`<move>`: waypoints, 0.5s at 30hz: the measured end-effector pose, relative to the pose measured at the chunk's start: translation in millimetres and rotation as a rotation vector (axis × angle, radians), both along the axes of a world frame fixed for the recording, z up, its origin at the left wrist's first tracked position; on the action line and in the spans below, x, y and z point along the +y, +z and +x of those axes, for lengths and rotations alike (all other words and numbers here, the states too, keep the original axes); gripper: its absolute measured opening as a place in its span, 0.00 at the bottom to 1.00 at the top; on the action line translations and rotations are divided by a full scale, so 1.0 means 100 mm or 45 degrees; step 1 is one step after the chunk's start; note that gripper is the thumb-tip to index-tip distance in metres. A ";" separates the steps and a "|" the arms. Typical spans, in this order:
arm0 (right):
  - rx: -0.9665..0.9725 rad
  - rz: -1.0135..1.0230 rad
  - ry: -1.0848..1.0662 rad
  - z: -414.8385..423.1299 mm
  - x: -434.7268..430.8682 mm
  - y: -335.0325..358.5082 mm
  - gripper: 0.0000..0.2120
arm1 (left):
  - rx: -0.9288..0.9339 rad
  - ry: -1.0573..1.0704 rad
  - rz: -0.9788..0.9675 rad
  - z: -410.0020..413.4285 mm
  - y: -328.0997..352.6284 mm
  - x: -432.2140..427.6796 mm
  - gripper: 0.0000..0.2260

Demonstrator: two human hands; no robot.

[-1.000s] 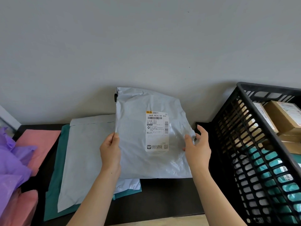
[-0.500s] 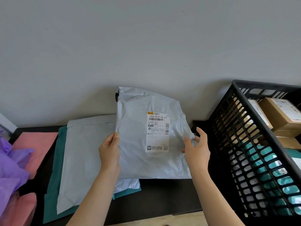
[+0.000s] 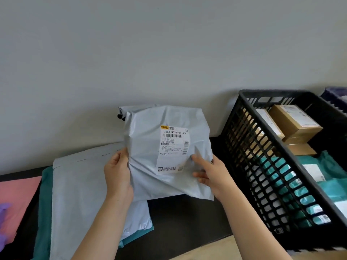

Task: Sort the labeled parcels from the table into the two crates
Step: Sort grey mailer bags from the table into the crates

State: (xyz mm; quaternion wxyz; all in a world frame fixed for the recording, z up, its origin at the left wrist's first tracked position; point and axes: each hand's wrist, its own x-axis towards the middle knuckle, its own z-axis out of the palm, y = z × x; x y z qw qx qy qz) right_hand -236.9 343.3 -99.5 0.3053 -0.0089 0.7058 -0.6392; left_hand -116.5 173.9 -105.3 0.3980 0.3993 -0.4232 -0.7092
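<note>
Your fingers are mostly hidden behind the grey parcel (image 3: 169, 181), so only the thumbs and the backs of your hands show. Your left hand (image 3: 117, 177) clamps the parcel's left edge with the thumb on the front. Your right hand (image 3: 210, 175) pinches the lower right edge, also with the thumb on the front. The parcel's back face is out of sight. A small black bit at its top left corner is too small to identify.

You hold the parcel off the table (image 3: 187, 216), above the dark surface, between the stack on the left and the black crate (image 3: 242, 139) on the right. It stands roughly upright with its long axis running up and down. The white label (image 3: 173, 148) faces you with its print the right way up, and the smaller lines are too fine to read.

A flat grey mailer (image 3: 80, 194) lies on the table below your left hand, on top of a teal mailer (image 3: 44, 203) that shows only at its edges. A pink parcel (image 3: 16, 194) and something purple (image 3: 3, 209) are cut off at the left edge.

The crate runs out of the picture on the right and at the bottom. Brown boxes (image 3: 294, 122) sit at its far end and teal parcels (image 3: 323, 166) nearer, partly screened by its lattice wall. A dark shape at the far right edge is too cropped to make out.
</note>
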 end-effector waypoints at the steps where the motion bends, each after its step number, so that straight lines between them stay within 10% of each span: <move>1: 0.022 -0.026 -0.006 -0.01 0.01 0.04 0.13 | 0.009 -0.007 -0.003 -0.02 0.03 0.01 0.11; 15: 0.638 -0.242 -0.407 -0.27 0.53 1.17 0.05 | 0.086 -0.285 -0.468 -0.53 0.47 0.49 0.18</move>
